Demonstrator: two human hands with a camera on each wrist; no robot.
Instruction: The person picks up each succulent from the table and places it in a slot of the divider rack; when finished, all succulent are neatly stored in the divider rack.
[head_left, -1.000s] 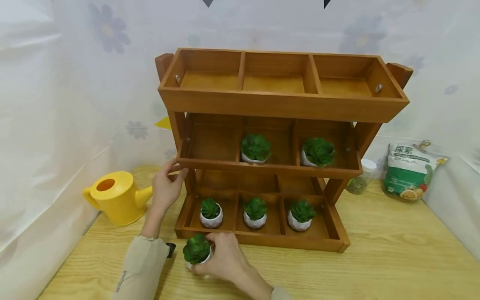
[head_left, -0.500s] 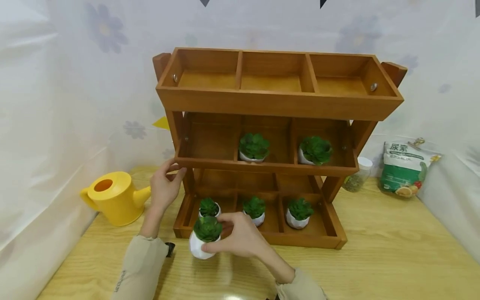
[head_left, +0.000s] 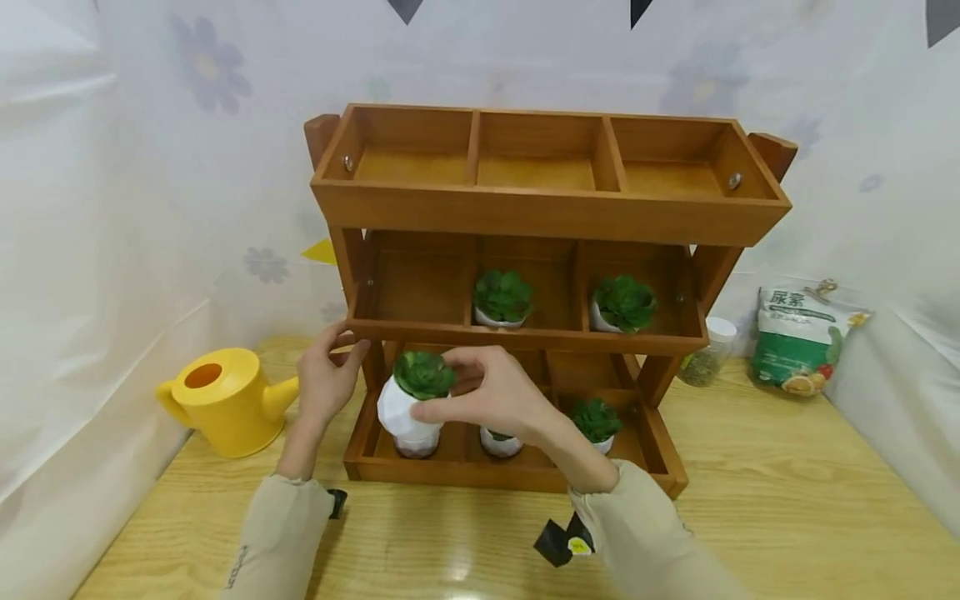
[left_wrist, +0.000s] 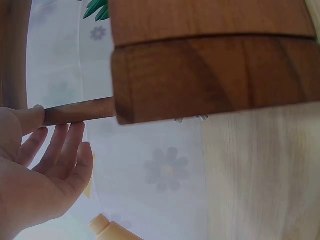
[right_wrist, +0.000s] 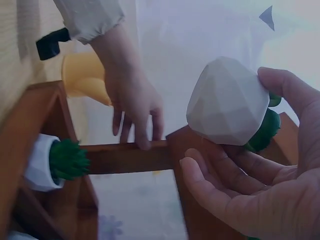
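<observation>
My right hand (head_left: 498, 392) pinches a small potted succulent (head_left: 401, 410) by its white faceted pot, between thumb and fingers. The pot is raised in front of the left end of a brown three-tier wooden plant shelf (head_left: 551, 215), slightly tilted. In the right wrist view its pot (right_wrist: 227, 102) faces the camera, its green leaves partly hidden. My left hand (head_left: 327, 379) grips the shelf's left upright (left_wrist: 80, 111), thumb on one side and fingertips on the other. Behind the held plant, a pot (head_left: 417, 446) on the bottom tier is mostly hidden.
Two succulents, one central (head_left: 503, 297) and one right (head_left: 625, 302), sit on the middle tier. More pots, including one at right (head_left: 596, 419), stand on the bottom tier. A yellow watering can (head_left: 228, 408) is at left; a lidded jar (head_left: 708, 354) and clipped bag (head_left: 802, 342) at right.
My right hand has lifted the potted succulent from the table in front of the shelf, up and slightly right, to above the bottom tier. My left hand stays at the upright.
</observation>
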